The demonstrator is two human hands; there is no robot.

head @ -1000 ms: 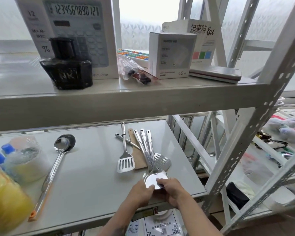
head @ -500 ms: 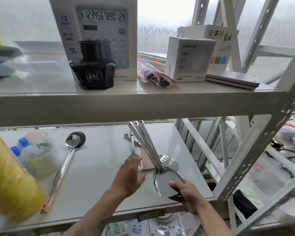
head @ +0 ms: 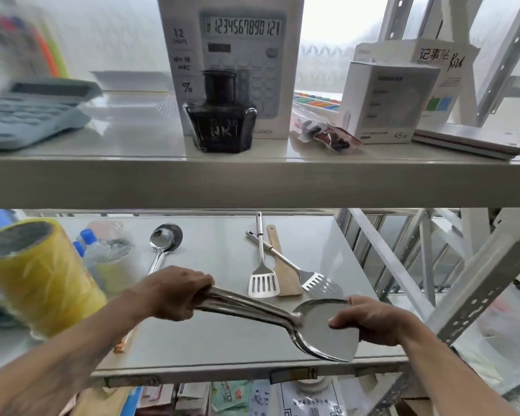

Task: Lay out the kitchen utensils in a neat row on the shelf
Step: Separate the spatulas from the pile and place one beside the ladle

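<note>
Pale metal shelving (head: 252, 187) before bright window (head: 327, 22)

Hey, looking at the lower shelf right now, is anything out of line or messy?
Yes. Two slotted steel spatulas and a wooden spatula lie crossed over each other in a pile rather than in a row.

Both forearms are bare to the left hand (head: 177, 292) and right hand (head: 373, 322), 2 sleeveless, ringless.

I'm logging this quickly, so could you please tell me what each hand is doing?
Left hand: closed around the handles of the spatulas.
Right hand: holding their blades.
</note>
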